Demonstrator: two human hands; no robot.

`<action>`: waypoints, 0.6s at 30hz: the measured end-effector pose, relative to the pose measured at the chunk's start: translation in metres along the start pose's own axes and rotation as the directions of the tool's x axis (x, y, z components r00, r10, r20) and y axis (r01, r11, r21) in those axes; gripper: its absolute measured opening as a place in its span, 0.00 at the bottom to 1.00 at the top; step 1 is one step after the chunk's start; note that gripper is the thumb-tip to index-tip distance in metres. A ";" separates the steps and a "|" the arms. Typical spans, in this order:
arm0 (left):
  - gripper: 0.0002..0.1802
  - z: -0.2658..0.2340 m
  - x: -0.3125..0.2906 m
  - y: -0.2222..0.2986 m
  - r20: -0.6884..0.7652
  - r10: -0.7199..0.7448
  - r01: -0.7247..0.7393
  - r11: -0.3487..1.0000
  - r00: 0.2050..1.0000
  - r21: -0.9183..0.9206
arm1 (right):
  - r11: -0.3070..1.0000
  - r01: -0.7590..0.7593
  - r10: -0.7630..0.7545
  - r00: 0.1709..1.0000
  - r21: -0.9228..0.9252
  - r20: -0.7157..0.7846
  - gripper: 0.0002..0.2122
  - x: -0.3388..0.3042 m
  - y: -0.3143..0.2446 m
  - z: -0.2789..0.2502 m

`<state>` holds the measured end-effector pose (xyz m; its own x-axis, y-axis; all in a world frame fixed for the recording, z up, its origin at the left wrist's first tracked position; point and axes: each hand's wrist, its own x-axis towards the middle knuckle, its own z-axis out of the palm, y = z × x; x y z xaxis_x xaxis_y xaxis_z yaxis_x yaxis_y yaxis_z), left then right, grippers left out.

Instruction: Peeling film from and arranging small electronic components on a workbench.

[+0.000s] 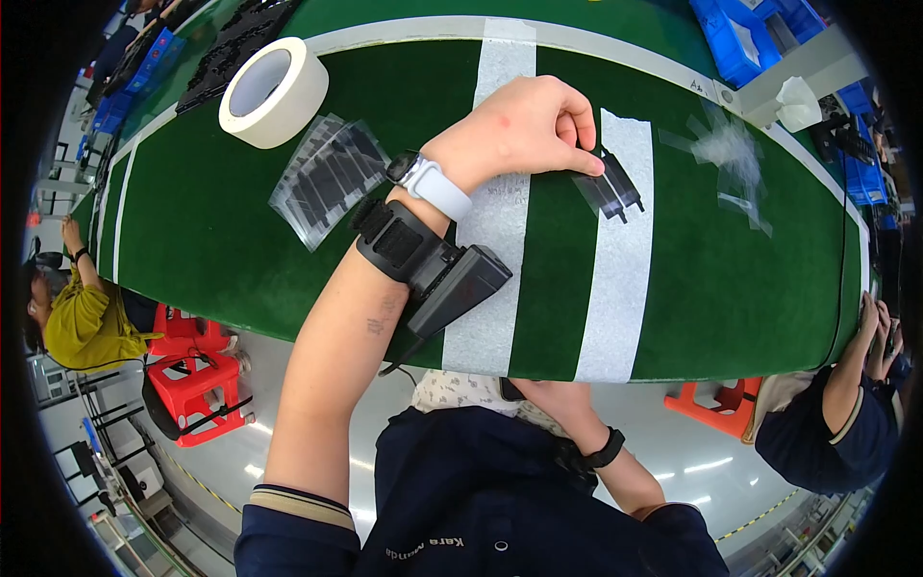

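My left hand point(538, 125) reaches across the green table, thumb and fingertips pinched at the upper end of two flat black strips point(615, 188) with clear film at their side. These strips lie partly over the right-hand white tape band point(615, 288). A white-strapped watch and a black strapped-on device point(452, 288) sit on my left wrist and forearm. Below the table's front edge, my right hand point(558, 399) is closed by my lap, beside a small dark object point(510, 389) that is mostly hidden. Its fingers show only in part.
Fanned clear sheets with black strips point(332, 178) lie left of my arm, below a large roll of cream tape point(274, 93). Crumpled clear film point(731, 154) lies at the right. Blue bins point(740, 43) stand beyond the far edge. Other people sit at both sides, near red stools point(197, 394).
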<state>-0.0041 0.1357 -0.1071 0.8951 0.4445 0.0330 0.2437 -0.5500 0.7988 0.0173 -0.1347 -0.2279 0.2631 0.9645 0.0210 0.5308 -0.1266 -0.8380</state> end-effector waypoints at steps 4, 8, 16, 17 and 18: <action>0.13 0.000 0.000 0.000 -0.017 -0.033 0.034 0.999 0.999 0.002 | 1.000 0.031 -0.031 0.999 0.000 0.029 0.19 -0.006 0.002 -0.007; 0.13 0.000 0.000 0.000 -0.021 -0.028 0.028 1.000 0.999 0.005 | 0.990 -0.101 0.081 0.979 0.101 0.187 0.19 -0.016 0.023 -0.014; 0.13 0.001 -0.001 -0.003 -0.014 0.023 -0.023 1.000 1.000 0.003 | 0.983 -0.088 0.060 0.982 0.159 0.177 0.17 -0.021 0.035 -0.011; 0.13 0.001 -0.001 -0.003 -0.013 0.027 -0.027 1.000 1.000 0.005 | 0.983 -0.089 0.060 0.982 0.159 0.178 0.17 -0.021 0.035 -0.010; 0.13 0.001 -0.001 -0.003 -0.013 0.026 -0.026 1.000 1.000 0.005 | 0.990 -0.064 0.043 0.986 0.129 0.161 0.17 -0.021 0.036 -0.009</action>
<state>-0.0051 0.1364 -0.1103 0.8962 0.4393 0.0620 0.2219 -0.5649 0.7948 0.0383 -0.1612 -0.2531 0.1523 0.9829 -0.1031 0.4047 -0.1572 -0.9008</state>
